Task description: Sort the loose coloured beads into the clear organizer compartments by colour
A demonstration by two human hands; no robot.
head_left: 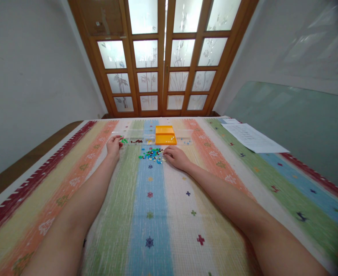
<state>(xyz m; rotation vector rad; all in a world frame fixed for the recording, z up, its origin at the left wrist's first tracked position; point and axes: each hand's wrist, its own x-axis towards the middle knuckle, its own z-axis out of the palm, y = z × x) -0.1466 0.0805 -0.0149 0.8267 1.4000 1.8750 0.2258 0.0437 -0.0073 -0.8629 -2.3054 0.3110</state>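
My left hand (114,145) is at the left end of a row of clear plastic boxes, its fingers pinched together beside small green pieces (124,141). Whether one of those is between the fingertips is too small to tell. A loose pile of small blue, green, dark and pale pieces (153,154) lies on the cloth in front of the boxes. At the pile's right edge rests my right hand (176,157), fingers bent and closed; what they hold, if anything, is hidden. Dark brown pieces (137,141) sit in the box right of the green ones.
An orange box (166,129) stands open in the row, with a few pale pieces inside. Right of it, a clear compartment holds small blue pieces (187,142). Paper sheets (252,137) lie at the right of the striped tablecloth (154,214). Wooden glazed doors (163,76) rise behind.
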